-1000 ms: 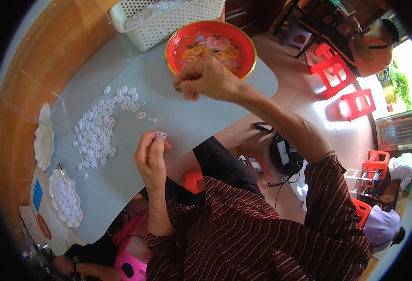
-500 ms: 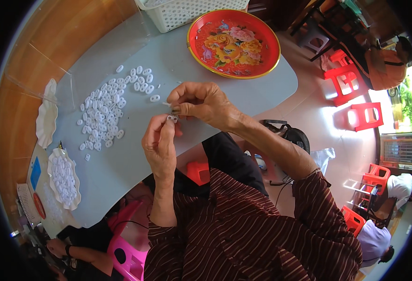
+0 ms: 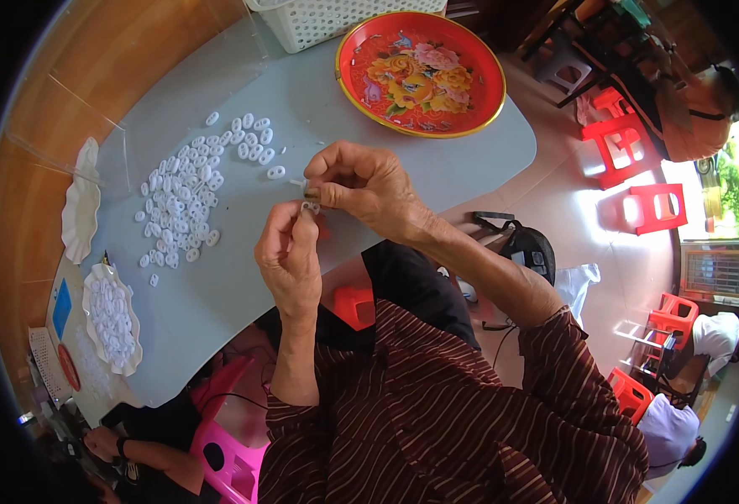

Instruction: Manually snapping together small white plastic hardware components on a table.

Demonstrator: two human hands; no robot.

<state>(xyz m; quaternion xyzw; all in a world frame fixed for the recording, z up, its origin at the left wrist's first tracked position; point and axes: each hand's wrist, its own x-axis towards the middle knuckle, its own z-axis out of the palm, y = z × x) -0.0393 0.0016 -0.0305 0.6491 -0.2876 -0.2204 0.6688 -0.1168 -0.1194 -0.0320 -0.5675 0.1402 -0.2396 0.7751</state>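
Both hands meet above the grey table [image 3: 218, 294], just right of the heap of white plastic rings [image 3: 186, 197]. The left hand [image 3: 290, 260] and the right hand [image 3: 361, 185] together pinch one small white piece [image 3: 309, 206] with fingertips pressed together; its long axis is too small to tell.

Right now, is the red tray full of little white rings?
No, the red tray shows only its painted flowers, while the little white rings lie in a heap on the grey table to its left.
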